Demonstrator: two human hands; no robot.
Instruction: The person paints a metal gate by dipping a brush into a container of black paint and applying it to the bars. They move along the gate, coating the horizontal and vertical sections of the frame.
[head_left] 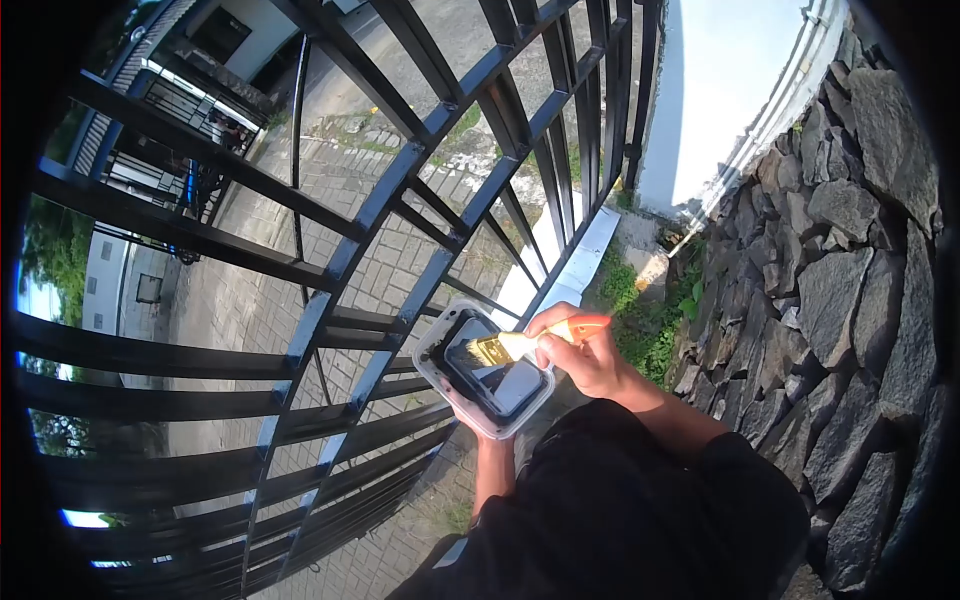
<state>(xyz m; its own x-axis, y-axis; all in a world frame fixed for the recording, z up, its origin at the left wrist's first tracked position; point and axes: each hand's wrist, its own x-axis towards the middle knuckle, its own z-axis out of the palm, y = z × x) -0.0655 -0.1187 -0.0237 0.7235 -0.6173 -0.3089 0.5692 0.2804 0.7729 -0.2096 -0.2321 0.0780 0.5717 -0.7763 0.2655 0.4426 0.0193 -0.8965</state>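
In the head view my right hand is closed round the handle of a paintbrush, which has a pale and orange handle. The brush's bristle end reaches over a clear plastic container with dark paint in it and smeared on its inner walls. From below, my left hand supports the container; most of its fingers are hidden behind it. Just beyond the container stands a black metal gate of bars, with two crosswise rails close together.
A rough stone wall rises on the right, beside a white wall. White sheets lie on the ground at the gate's foot, near green plants. Brick paving and buildings show through the bars.
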